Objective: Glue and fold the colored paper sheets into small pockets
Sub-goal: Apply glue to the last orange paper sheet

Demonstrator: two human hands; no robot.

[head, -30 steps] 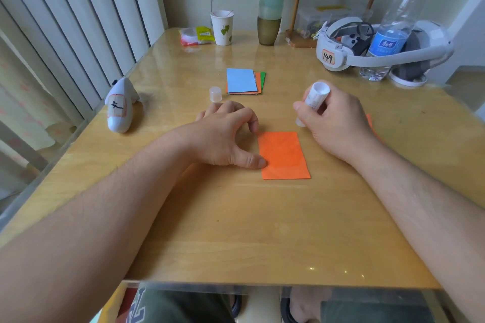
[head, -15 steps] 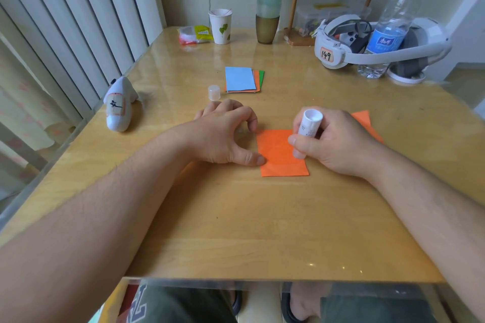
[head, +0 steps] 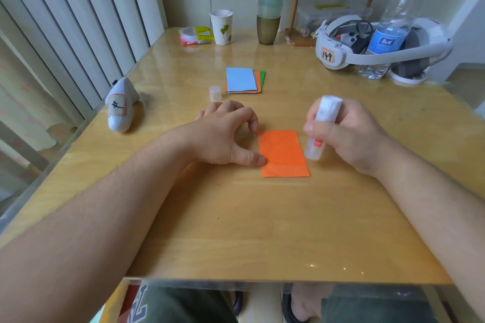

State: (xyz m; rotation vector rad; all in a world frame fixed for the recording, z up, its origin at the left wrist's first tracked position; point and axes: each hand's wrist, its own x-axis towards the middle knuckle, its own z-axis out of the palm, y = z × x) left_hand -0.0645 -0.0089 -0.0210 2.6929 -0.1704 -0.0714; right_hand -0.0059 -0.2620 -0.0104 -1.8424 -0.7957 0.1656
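In front of you lies a plain bright orange rectangular paper sheet (head: 284, 152) on the glossy honey-yellow wooden bench (head: 262, 231), and beside it you have a white plastic glue stick (head: 321, 130) with a small red label and a translucent lower end. Farther back your small stack of paper sheets (head: 245, 80) shows light blue on top with orange and green edges, next to a translucent whitish glue cap (head: 215, 93). You can also see a white paper cup (head: 222, 27) printed with green leaves, a clear plastic water bottle (head: 392, 23) with a blue cap and blue label, and a white headset (head: 367, 44) tagged with an orange-edged label reading 149.
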